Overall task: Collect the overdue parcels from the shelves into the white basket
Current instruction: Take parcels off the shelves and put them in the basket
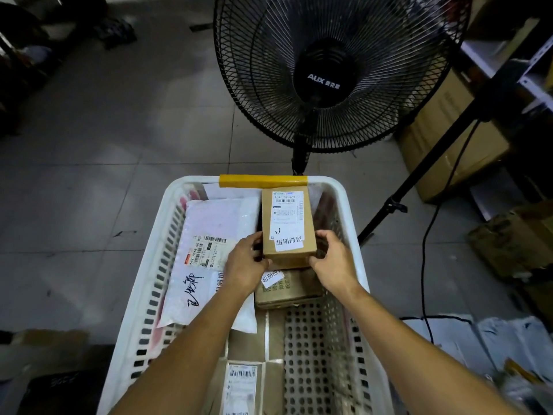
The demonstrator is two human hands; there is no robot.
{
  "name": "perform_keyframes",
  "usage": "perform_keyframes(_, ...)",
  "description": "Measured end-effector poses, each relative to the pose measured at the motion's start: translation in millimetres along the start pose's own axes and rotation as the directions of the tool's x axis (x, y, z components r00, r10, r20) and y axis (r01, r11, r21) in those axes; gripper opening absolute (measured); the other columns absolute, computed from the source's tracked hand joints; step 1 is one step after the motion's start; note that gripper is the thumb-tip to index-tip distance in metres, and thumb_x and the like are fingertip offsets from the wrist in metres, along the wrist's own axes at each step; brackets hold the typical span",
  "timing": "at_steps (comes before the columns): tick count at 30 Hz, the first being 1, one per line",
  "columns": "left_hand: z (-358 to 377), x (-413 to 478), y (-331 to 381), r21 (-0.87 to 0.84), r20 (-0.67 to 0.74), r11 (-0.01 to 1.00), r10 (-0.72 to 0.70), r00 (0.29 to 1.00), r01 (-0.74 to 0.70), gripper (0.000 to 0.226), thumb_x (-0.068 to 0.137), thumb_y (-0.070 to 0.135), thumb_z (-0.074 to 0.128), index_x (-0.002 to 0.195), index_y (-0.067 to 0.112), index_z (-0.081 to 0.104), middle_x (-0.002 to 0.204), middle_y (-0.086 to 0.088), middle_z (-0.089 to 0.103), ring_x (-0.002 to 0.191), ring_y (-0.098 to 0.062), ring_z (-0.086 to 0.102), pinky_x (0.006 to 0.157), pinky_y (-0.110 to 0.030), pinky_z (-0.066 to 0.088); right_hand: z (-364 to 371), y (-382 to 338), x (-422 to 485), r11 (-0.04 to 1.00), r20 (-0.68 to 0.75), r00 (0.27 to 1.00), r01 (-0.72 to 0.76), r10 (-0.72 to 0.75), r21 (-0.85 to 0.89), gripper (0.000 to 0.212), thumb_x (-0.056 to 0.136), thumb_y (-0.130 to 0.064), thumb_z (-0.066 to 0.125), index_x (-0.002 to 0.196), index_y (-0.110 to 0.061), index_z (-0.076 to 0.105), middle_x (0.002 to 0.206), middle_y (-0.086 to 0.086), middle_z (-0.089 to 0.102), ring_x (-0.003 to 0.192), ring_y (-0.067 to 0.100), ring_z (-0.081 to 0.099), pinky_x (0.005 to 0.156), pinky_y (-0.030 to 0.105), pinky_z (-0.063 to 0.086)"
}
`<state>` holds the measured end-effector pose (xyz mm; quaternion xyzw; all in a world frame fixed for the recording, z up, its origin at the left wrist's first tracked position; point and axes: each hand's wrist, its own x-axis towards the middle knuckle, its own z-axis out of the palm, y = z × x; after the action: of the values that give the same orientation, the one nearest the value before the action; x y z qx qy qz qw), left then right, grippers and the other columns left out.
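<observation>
Checker: Parcel first, which way does it lie?
Me: The small brown box (288, 226) runs lengthwise away from me, its far end toward the yellow handle (263, 181) of the white basket (350, 217). The label side faces up, and the white sticker with printed characters sits at the end nearest me, reading upright from where I stand.
Checker: And where is it?
Me: Over the far right part of the basket, just above another cardboard box (287, 290), with a white mailer bag (215, 235) lying to its left.
Checker: Your hands?
Me: Both arms reach forward and down. My left hand (245, 262) clasps the near left corner and my right hand (332, 259) the near right one, fingers curled round the sides, so I am holding the box between them.
Checker: What else is in there?
Me: A flat carton (242, 381) with a barcode label, at the near end.
Checker: The room?
Me: Grey tiled floor (104, 145), dim. A black standing fan (329, 73) stands just beyond the basket, a black tripod leg (419, 175) slants to the right of it, and brown cartons (443, 139) sit by the shelves (532, 76) on the far right
</observation>
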<state>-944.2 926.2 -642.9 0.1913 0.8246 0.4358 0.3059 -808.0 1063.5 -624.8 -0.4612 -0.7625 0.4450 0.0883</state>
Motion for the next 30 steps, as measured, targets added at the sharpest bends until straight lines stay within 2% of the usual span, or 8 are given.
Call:
perform_keyframes(7, -4.9, -4.2, 8.2, 0.044, 0.072, 0.999, -0.021, 0.997, 0.018, 0.068, 0.085, -0.002, 0.070, 0.146, 0.020, 0.048, 0.135, 0.001, 0.062, 0.111, -0.014, 0.064, 0.070, -0.006, 0.043, 0.7, -4.2, -3.3, 0.999, 0.006, 0.999, -0.036, 0.036, -0.039, 0.060, 0.084, -0.004, 0.072, 0.138, -0.020, 0.051, 0.127, -0.001, 0.063, 0.101, 0.011, 0.061, 0.095, 0.032, 0.052)
perform_keyframes(10, -10.6, -7.5, 13.7, 0.127, 0.099, 0.992, -0.015, 0.995, 0.002, 0.058, 0.090, 0.005, 0.067, 0.144, 0.018, 0.050, 0.134, 0.000, 0.063, 0.101, -0.010, 0.064, 0.068, -0.005, 0.042, -3.6, -11.2, -7.7, 0.997, 0.002, 0.999, -0.036, 0.037, -0.065, 0.054, 0.084, -0.005, 0.072, 0.133, -0.018, 0.055, 0.124, 0.002, 0.066, 0.109, 0.018, 0.063, 0.097, 0.034, 0.052)
perform_keyframes(15, -36.3, -22.1, 42.6, 0.343, 0.142, 0.938, 0.008, 0.990, -0.057, 0.041, 0.093, 0.019, 0.066, 0.134, 0.020, 0.059, 0.124, -0.002, 0.067, 0.107, -0.018, 0.061, 0.089, -0.025, 0.047, -28.1, -41.2, -22.9, 0.974, 0.064, 0.996, -0.051, 0.066, -0.221, 0.036, 0.090, -0.020, 0.067, 0.125, -0.014, 0.059, 0.119, 0.005, 0.067, 0.109, 0.024, 0.062, 0.094, 0.033, 0.050)
perform_keyframes(18, -63.0, -33.6, 64.9, 0.540, 0.182, 0.833, 0.022, 0.983, -0.119, 0.041, 0.096, 0.030, 0.060, 0.136, 0.023, 0.056, 0.128, -0.003, 0.064, 0.114, -0.027, 0.060, 0.091, -0.033, 0.048, -49.6, -66.0, -34.3, 0.936, 0.138, 0.987, -0.030, 0.084, -0.351, 0.035, 0.090, -0.029, 0.064, 0.121, -0.014, 0.060, 0.118, 0.009, 0.067, 0.110, 0.029, 0.061, 0.091, 0.034, 0.050)
perform_keyframes(23, -107.3, -66.1, 102.2, 0.670, 0.170, 0.733, -0.002, 0.985, -0.114, 0.043, 0.098, 0.037, 0.055, 0.139, 0.025, 0.052, 0.132, -0.007, 0.062, 0.116, -0.029, 0.059, 0.095, -0.038, 0.050, -82.4, -119.7, -67.6, 0.876, 0.241, 0.967, 0.049, 0.078, -0.480, 0.035, 0.093, -0.031, 0.060, 0.124, -0.014, 0.058, 0.120, 0.009, 0.064, 0.106, 0.028, 0.059, 0.077, 0.029, 0.042)
perform_keyframes(25, -122.4, -85.6, 119.4, 0.679, 0.168, 0.726, -0.009, 0.986, -0.110, 0.044, 0.098, 0.037, 0.054, 0.139, 0.025, 0.052, 0.131, -0.007, 0.063, 0.115, -0.028, 0.059, 0.096, -0.039, 0.050, -92.6, -140.8, -86.6, 0.865, 0.273, 0.960, 0.079, 0.069, -0.496, 0.034, 0.094, -0.033, 0.060, 0.121, -0.012, 0.059, 0.120, 0.010, 0.065, 0.105, 0.027, 0.059, 0.080, 0.032, 0.045)
perform_keyframes(28, -141.7, -117.9, 144.7, 0.675, 0.168, 0.729, 0.006, 0.986, -0.119, 0.044, 0.098, 0.037, 0.052, 0.140, 0.025, 0.051, 0.133, -0.006, 0.062, 0.113, -0.028, 0.061, 0.094, -0.035, 0.050, -106.3, -170.8, -119.6, 0.846, 0.289, 0.956, 0.106, 0.059, -0.523, 0.047, 0.095, -0.034, 0.058, 0.135, -0.011, 0.052, 0.132, 0.010, 0.059, 0.119, 0.029, 0.056, 0.093, 0.036, 0.045)
perform_keyframes(30, -153.8, -146.5, 157.3, 0.683, 0.174, 0.720, 0.004, 0.985, -0.123, 0.046, 0.097, 0.040, 0.052, 0.141, 0.027, 0.050, 0.135, -0.004, 0.060, 0.110, -0.029, 0.062, 0.089, -0.034, 0.050, -113.4, -187.9, -147.4, 0.840, 0.287, 0.957, 0.124, 0.039, -0.528, 0.049, 0.096, -0.035, 0.058, 0.138, -0.011, 0.050, 0.135, 0.010, 0.058, 0.121, 0.029, 0.055, 0.094, 0.035, 0.044)
